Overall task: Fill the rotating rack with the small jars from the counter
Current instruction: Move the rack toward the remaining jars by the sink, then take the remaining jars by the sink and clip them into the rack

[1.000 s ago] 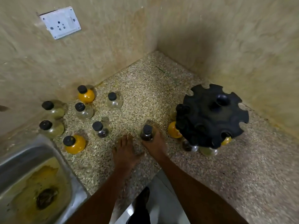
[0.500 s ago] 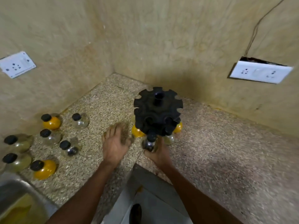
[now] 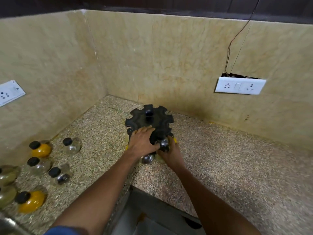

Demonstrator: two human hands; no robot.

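The speckled counter [image 3: 220, 158] runs into a corner, and the black rotating rack [image 3: 149, 119] stands near that corner, its notched top disc facing me. It looks like rigid plastic that will spin freely, so I judge it needs steadying before anything is pushed into a slot. My left hand [image 3: 142, 141] lies flat on the near edge of the top disc, fingers spread and pressing down. My right hand [image 3: 171, 154] is curled around a small jar [image 3: 164, 144] at the front of the rack, holding it by its round belly right against a notch; I cannot tell whether the neck is seated yet. Other jars [image 3: 40, 150] wait well apart on the left of the counter, some yellow inside, some clear. They look like smooth glass with black caps: light, hard, slippery and breakable, so I would grip each around the body just below the cap rather than by the cap alone.
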